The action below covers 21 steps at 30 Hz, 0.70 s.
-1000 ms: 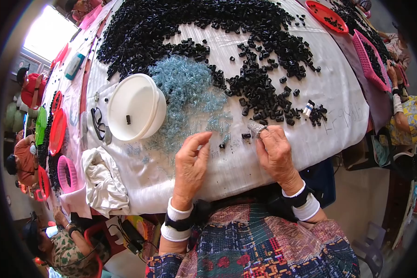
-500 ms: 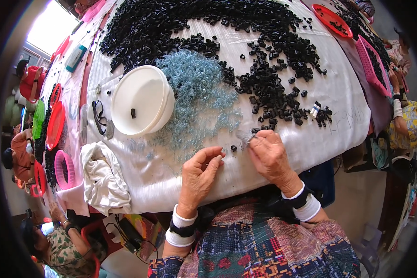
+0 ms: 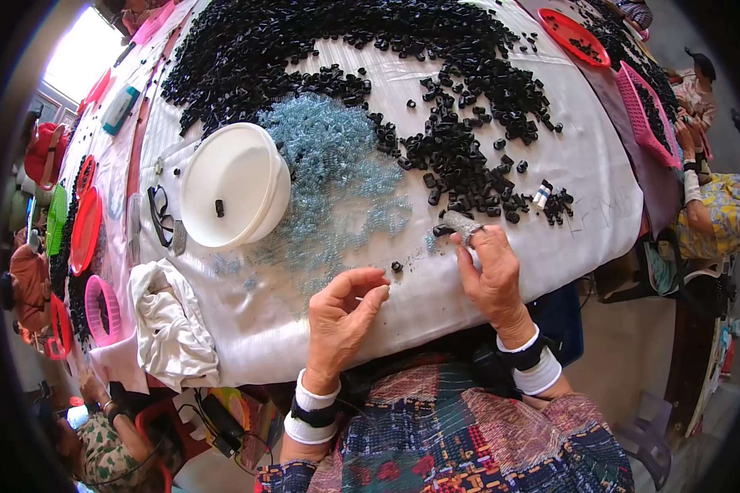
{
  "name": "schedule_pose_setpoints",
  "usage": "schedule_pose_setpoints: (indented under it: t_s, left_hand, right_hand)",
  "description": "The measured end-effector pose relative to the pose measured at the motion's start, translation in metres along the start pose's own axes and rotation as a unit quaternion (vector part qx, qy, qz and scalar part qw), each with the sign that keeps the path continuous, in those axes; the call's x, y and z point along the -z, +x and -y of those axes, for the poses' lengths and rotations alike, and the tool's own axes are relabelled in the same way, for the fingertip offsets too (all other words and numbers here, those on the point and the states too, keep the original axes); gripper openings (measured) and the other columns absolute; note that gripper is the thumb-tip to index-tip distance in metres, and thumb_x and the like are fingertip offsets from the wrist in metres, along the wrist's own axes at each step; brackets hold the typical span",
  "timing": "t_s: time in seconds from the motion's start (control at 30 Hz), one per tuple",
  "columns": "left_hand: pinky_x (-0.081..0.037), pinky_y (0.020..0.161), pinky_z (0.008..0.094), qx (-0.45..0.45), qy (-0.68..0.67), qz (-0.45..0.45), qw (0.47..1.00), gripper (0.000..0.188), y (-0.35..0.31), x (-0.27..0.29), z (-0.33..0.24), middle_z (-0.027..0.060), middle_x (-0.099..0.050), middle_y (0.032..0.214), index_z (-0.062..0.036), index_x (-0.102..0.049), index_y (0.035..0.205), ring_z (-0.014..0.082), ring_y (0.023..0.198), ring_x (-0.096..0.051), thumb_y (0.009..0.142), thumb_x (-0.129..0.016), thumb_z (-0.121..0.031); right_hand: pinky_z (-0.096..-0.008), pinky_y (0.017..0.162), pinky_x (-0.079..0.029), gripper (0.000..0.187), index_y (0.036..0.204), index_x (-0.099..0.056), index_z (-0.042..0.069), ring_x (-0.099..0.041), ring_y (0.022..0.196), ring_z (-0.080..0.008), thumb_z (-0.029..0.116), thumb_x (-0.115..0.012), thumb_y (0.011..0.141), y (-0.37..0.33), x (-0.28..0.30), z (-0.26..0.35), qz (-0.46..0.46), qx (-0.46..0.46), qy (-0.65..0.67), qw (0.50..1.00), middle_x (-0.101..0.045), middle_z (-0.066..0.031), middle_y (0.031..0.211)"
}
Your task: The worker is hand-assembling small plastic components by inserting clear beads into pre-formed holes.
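Observation:
My left hand point(image 3: 343, 316) hovers over the near edge of the cloth, fingers curled toward the thumb; anything tiny between their tips is too small to make out. Just beyond its fingertips lies one small black plastic piece point(image 3: 396, 266). My right hand point(image 3: 496, 275) is open, thumb apart from the fingers. One finger has a silvery grey wrap point(image 3: 462, 222), its tip beside a loose black piece point(image 3: 441, 231). Small pale-blue springs point(image 3: 321, 156) spread in a pile beyond my left hand. A heap of black plastic pieces point(image 3: 460, 160) lies past my right hand.
At left stand a white plastic bowl point(image 3: 259, 226) with one black piece inside, black-framed glasses point(image 3: 158, 214) and a crumpled white cloth point(image 3: 173, 324). A small white-and-blue tube point(image 3: 542, 194) lies at right. Other people sit around, near red trays point(image 3: 86, 230) and pink baskets point(image 3: 648, 115).
My right hand has shifted slightly right and opened its thumb, and its grey-wrapped finger now stretches out plainly. My left hand stays curled. The whole view has shifted a little.

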<state>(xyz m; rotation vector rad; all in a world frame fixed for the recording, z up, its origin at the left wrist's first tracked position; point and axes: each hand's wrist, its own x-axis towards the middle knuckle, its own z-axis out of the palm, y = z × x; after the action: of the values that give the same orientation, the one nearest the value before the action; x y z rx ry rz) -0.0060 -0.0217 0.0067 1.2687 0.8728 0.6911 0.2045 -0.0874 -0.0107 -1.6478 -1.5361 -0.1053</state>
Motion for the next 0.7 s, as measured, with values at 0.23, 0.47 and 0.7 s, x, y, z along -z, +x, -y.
schedule_pose_setpoints:
  t_s: [0.23, 0.47, 0.7]
  left_hand:
    - [-0.050, 0.066, 0.0198, 0.028, -0.028, 0.095, 0.995, 0.021, 0.001, -0.014, 0.011, 0.0066, -0.067, 0.095, 0.0011, -0.062, 0.107, 0.0114, 0.083, -0.065, 0.087, -0.063, -0.004]
    - [-0.050, 0.066, 0.0197, 0.065, -0.029, 0.087, 0.994, 0.022, 0.002, -0.013, 0.011, 0.0066, -0.067, 0.096, 0.0011, -0.061, 0.109, 0.0107, 0.084, -0.064, 0.088, -0.063, -0.005]
    - [-0.051, 0.065, 0.0213, 0.081, -0.101, 0.020, 0.991, 0.016, 0.004, -0.023, -0.005, 0.0067, -0.067, 0.094, 0.0007, -0.061, 0.101, 0.0121, 0.082, -0.065, 0.087, -0.064, -0.006]
  right_hand:
    - [-0.0386, 0.076, -0.046, 0.026, 0.095, -0.059, 0.000, -0.055, 0.085, -0.0296, -0.004, -0.064, 0.070, 0.012, -0.006, -0.004, 0.030, 0.036, -0.072, 0.996, -0.060, -0.0128, 0.083]
    - [-0.0416, 0.078, -0.044, 0.034, 0.097, -0.056, 0.001, -0.053, 0.086, -0.0332, -0.004, -0.065, 0.065, 0.008, -0.015, -0.006, 0.051, 0.031, -0.092, 0.994, -0.058, -0.0132, 0.087]
    - [-0.0431, 0.075, -0.042, 0.038, 0.100, -0.056, 0.003, -0.053, 0.083, -0.0326, -0.003, -0.066, 0.064, 0.004, -0.005, 0.012, 0.013, 0.065, 0.033, 0.997, -0.055, -0.0144, 0.090]
